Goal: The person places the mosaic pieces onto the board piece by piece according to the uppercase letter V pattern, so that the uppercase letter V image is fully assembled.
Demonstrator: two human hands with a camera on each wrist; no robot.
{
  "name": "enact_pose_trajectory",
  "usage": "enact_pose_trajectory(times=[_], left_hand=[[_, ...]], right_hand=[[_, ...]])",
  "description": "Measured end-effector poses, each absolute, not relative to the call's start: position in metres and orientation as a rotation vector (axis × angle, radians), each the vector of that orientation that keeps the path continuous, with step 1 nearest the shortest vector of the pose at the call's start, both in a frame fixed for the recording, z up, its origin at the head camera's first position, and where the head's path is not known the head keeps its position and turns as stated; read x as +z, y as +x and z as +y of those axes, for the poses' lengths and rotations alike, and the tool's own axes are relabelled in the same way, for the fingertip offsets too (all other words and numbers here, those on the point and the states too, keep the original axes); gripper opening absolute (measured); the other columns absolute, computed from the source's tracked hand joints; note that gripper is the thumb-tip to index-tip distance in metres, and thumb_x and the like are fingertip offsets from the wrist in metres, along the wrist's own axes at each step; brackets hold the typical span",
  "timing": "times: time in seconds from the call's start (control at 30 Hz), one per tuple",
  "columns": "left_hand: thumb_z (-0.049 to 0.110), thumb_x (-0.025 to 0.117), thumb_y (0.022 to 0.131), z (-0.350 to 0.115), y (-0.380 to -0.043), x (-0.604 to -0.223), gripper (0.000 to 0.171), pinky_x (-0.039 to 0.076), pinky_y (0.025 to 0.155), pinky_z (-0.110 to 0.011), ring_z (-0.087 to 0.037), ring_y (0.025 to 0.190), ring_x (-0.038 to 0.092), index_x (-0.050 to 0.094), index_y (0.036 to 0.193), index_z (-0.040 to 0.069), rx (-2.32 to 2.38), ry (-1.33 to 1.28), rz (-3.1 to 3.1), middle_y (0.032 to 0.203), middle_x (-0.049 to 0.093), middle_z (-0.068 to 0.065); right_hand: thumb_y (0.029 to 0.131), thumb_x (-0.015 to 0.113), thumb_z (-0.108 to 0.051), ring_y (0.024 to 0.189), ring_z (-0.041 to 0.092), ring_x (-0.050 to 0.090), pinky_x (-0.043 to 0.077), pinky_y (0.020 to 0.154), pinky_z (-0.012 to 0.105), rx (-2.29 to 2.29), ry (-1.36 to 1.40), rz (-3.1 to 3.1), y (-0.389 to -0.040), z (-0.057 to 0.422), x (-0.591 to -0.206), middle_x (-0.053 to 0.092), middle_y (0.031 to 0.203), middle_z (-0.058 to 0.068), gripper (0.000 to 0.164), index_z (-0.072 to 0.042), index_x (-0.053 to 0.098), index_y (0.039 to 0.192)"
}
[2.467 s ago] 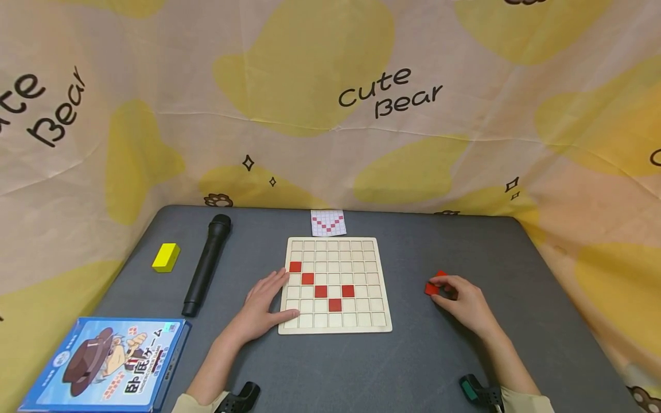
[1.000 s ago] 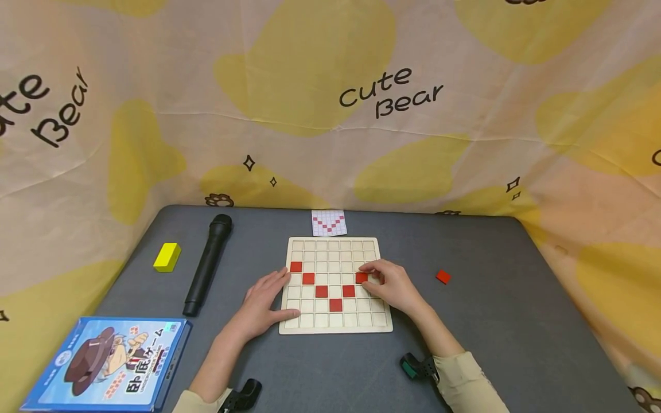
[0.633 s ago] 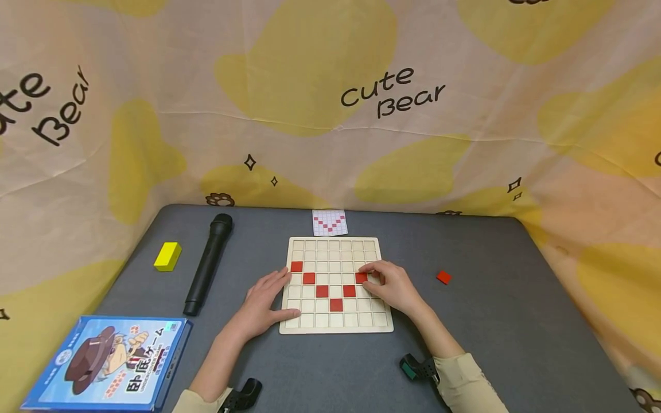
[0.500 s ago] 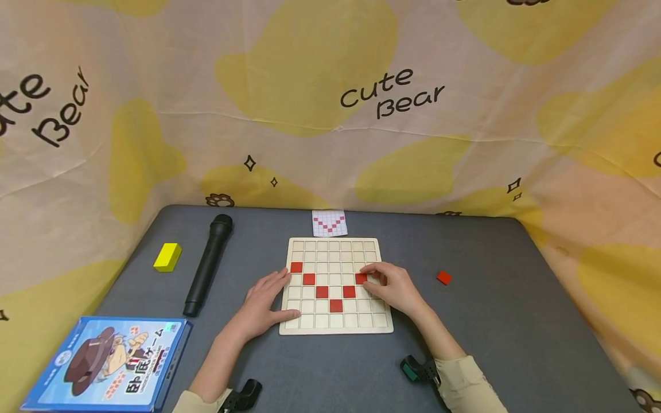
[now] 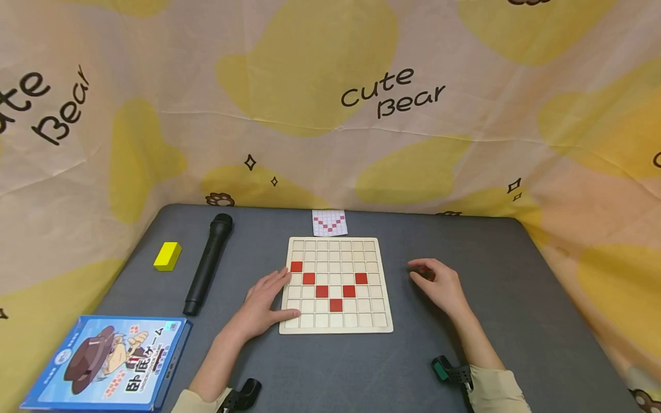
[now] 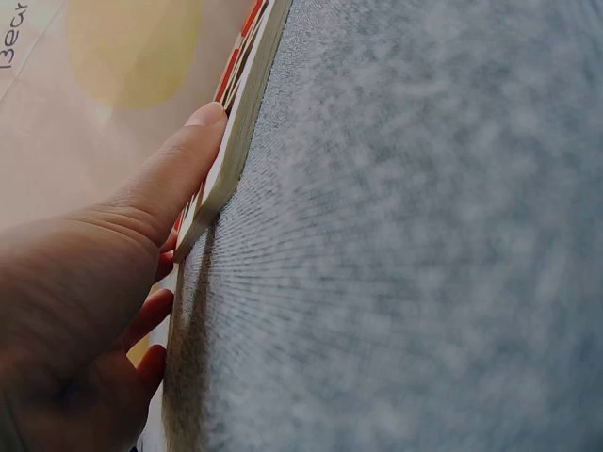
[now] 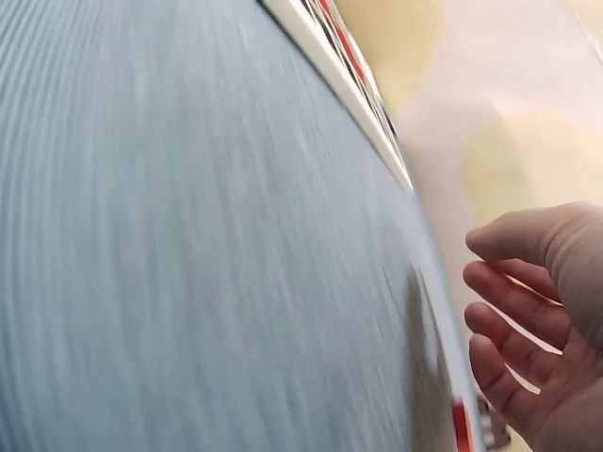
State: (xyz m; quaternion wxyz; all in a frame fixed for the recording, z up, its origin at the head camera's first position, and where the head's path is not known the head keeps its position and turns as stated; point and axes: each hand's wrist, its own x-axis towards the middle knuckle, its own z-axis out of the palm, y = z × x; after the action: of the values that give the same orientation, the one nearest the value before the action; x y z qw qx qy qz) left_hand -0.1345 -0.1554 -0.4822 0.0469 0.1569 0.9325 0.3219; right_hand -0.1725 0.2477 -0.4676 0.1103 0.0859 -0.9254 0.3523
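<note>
A cream grid board lies on the grey table, with several red square tiles set in its cells in a V-like line. My left hand rests at the board's left side, fingertips on the edge and thumb lying over its near left corner. To the right of the board my right hand hovers above the table. Its fingers are loosely bent, thumb apart from fingertips, with nothing between them. A loose red tile shows low in the right wrist view; in the head view the right hand hides it.
Behind the board lies a small paper card printed with a grid and a pink V pattern. To the left are a black microphone, a yellow block and a blue game box. A patterned cloth hangs behind the table.
My right hand has carried a red tile from the right onto the board, let it go in a right-hand cell, and moved back rightward. My left hand stays in place.
</note>
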Motion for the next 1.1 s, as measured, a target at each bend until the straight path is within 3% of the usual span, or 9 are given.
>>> enact_pose_trajectory(times=[0.27,0.63,1.1], left_hand=[[0.04,0.08,0.079,-0.156,-0.135,-0.482,0.086,0.022,0.105,-0.066,-0.038,0.142,0.025,0.042,0.147,0.002,0.97,0.491,2.859,0.155,0.033,-0.014],[0.039,0.08,0.079,-0.156,-0.135,-0.482,0.087,0.021,0.107,-0.064,-0.037,0.143,0.025,0.041,0.147,0.003,0.973,0.474,2.846,0.156,0.032,-0.013],[0.041,0.08,0.079,-0.155,-0.136,-0.485,0.087,0.022,0.107,-0.064,-0.037,0.143,0.025,0.041,0.147,0.003,0.968,0.474,2.847,0.156,0.032,-0.013]], right_hand=[[0.087,0.073,-0.013,0.08,0.02,0.06,0.046,0.07,0.033,0.938,0.173,-2.747,-0.164,0.289,-0.466,0.067,0.095,0.007,0.022,-0.01,0.073,0.108],[0.087,0.073,-0.013,0.097,0.036,0.062,0.048,0.082,0.052,0.923,0.118,-2.834,-0.158,0.309,-0.466,0.064,0.112,0.018,0.028,-0.004,0.07,0.114],[0.085,0.074,-0.01,0.091,0.031,0.061,0.047,0.079,0.046,0.907,0.137,-2.817,-0.162,0.308,-0.469,0.067,0.103,0.015,0.033,-0.002,0.067,0.116]])
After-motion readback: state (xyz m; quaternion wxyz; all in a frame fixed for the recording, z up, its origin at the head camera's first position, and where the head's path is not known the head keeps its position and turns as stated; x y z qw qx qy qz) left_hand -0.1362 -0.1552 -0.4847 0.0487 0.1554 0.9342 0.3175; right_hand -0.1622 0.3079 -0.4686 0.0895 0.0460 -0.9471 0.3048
